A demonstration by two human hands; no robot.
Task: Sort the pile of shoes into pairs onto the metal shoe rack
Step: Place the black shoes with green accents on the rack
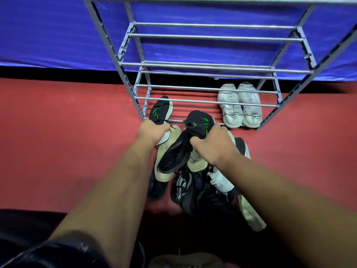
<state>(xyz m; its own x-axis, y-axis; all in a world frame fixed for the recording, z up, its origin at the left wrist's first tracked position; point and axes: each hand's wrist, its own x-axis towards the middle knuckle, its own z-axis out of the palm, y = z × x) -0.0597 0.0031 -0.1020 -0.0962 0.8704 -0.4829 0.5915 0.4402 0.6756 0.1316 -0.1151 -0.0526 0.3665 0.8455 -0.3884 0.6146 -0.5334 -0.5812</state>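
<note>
Red floor (67,122) fills my view, with a blue cloth (58,35) hanging behind from 9 to 3 o'clock. The metal shoe rack (208,102) stands at 12 o'clock, its bars crossing the view tier over tier. I see nothing on the upper tiers. On the lowest tier, towards 1 o'clock, a white pair (239,105) sits side by side with the two shoes touching and the upper bars cutting across them. Between me and the rack, at 6 o'clock from its front bar, lies the pile (193,190) of mostly dark shoes, tumbled over each other. A cream sole (164,161) is turned up at the pile's 10 o'clock edge, just below my left wrist. Both forearms reach forward over the pile, bare to the elbow. My left hand (152,132) is clenched round the heel of a black shoe with green marks (161,111), which lies across the front bar at the left end of the lowest tier, toe pointing to 12 o'clock. My right hand (210,146), back upward, grips a second black-and-green shoe (197,120) by its collar and holds it above the pile, just short of the front bar. The two hands are near each other but apart, with the held shoes between them and the rack.
</note>
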